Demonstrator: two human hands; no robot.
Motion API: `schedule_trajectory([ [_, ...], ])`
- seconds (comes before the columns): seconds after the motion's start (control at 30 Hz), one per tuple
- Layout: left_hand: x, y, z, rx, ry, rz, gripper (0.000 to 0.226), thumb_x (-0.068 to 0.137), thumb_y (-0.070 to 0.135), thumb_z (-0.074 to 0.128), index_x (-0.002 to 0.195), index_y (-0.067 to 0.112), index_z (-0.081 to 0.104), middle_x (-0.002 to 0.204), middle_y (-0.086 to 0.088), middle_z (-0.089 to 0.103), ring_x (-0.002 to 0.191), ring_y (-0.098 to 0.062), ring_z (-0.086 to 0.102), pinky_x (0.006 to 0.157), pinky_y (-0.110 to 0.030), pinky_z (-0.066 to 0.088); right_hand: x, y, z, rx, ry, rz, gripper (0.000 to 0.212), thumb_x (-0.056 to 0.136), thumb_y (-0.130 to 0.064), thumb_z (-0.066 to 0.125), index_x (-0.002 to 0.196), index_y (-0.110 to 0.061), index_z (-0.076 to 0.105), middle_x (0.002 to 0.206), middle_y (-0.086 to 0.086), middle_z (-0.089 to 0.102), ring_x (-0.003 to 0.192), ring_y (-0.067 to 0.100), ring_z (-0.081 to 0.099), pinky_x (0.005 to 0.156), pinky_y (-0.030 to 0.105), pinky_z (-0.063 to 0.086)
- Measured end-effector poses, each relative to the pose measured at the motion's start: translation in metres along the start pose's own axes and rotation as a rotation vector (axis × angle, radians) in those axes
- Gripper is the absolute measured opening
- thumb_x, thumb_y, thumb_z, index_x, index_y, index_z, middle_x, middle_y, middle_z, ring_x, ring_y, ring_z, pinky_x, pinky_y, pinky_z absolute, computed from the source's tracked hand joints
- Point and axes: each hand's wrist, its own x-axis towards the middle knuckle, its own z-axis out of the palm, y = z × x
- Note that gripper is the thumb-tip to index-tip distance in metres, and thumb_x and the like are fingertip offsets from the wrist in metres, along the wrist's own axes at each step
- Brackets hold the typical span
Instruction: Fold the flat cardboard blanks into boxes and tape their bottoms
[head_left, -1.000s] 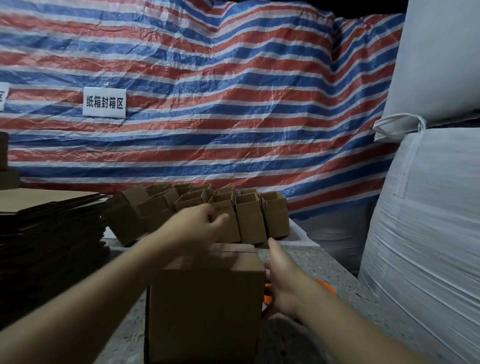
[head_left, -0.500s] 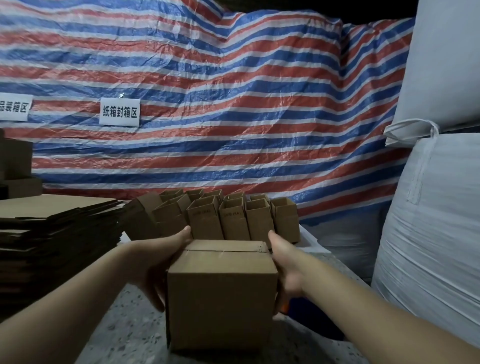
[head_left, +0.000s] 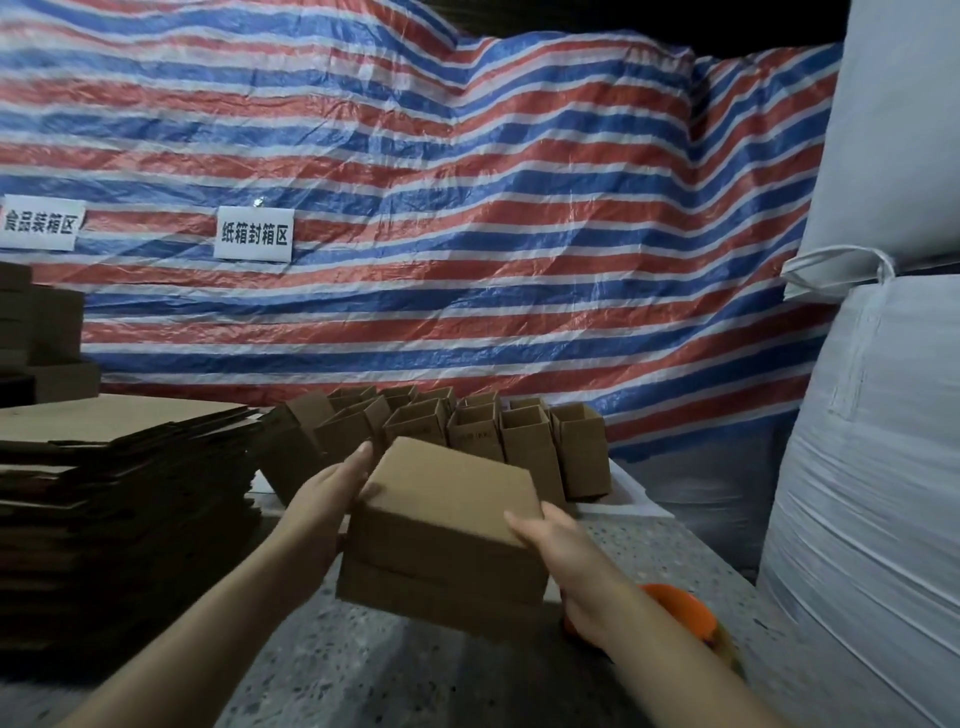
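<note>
Between the two hands, just above the speckled surface (head_left: 675, 561), a folded cardboard box (head_left: 447, 525) hangs tilted, its far-left corner raised. It looks empty and light — thin corrugated walls, stiff along the creases but likely to dent if squeezed mid-panel, and dry enough not to slip. The safest hold, I judge, is at opposite edges and corners, where the board is strongest. That is roughly the grip here: the left hand (head_left: 324, 493) cups the box's left side, fingers reaching up past its far-left corner, while the right hand (head_left: 561, 551) clasps the near-right corner, thumb lying on the upper face. The box sits squarely between both palms, clear of the row of finished boxes (head_left: 493, 436) farther back and right of the stack of flat blanks (head_left: 119, 467).
</note>
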Motion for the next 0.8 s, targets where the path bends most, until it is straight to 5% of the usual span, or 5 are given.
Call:
schedule_trajectory([
  [0.27, -0.010, -0.045, -0.013, -0.125, -0.104, -0.059, 0.054, 0.066, 0.056, 0.067, 0.104, 0.016, 0.065, 0.096, -0.003, 0.077, 0.081, -0.013, 0.074, 0.068, -0.025, 0.056, -0.004, 0.050, 0.011, -0.370, 0.021, -0.211, 0.108, 0.091, -0.013, 0.071, 0.156, -0.045, -0.010, 0.167, -0.009, 0.013, 0.151, 0.018, 0.022, 0.120, 0.040, 0.029],
  [0.37, -0.008, -0.055, -0.020, 0.050, -0.145, 0.018, 0.090, 0.055, 0.070, 0.077, 0.128, 0.023, 0.056, 0.130, -0.002, 0.061, 0.116, -0.019, 0.060, 0.099, -0.036, 0.046, -0.003, 0.062, 0.007, -0.371, 0.048, -0.202, 0.110, 0.089, -0.011, 0.073, 0.158, -0.039, -0.008, 0.167, -0.010, 0.011, 0.153, 0.016, 0.014, 0.123, 0.041, 0.020],
  [0.47, -0.013, -0.059, -0.019, 0.156, -0.233, 0.063, 0.122, 0.024, 0.083, 0.080, 0.132, 0.042, 0.040, 0.119, 0.016, 0.052, 0.105, -0.004, 0.054, 0.088, -0.025, 0.045, 0.001, 0.072, 0.003, -0.383, 0.098, -0.156, 0.106, 0.089, -0.014, 0.073, 0.159, -0.035, -0.004, 0.166, -0.009, 0.014, 0.152, 0.016, 0.017, 0.122, 0.039, 0.019],
  [0.7, -0.017, -0.074, -0.012, 0.154, -0.245, 0.086, 0.136, 0.040, 0.063, 0.091, 0.154, 0.035, 0.021, 0.150, -0.002, 0.041, 0.123, -0.023, 0.051, 0.103, -0.045, 0.046, 0.003, 0.072, 0.021, -0.446, 0.274, -0.130, 0.104, 0.089, -0.042, 0.072, 0.160, -0.026, -0.001, 0.167, -0.007, 0.007, 0.153, 0.018, 0.016, 0.122, 0.038, 0.021],
  [0.8, -0.012, -0.065, 0.007, 0.077, -0.159, 0.160, 0.121, 0.050, 0.049, 0.088, 0.152, 0.034, 0.025, 0.147, -0.003, 0.044, 0.116, -0.021, 0.054, 0.091, -0.039, 0.051, 0.000, 0.053, 0.029, -0.520, 0.413, -0.179, 0.104, 0.090, -0.054, 0.064, 0.160, -0.024, -0.006, 0.168, -0.008, -0.004, 0.154, 0.018, 0.007, 0.122, 0.035, 0.017],
])
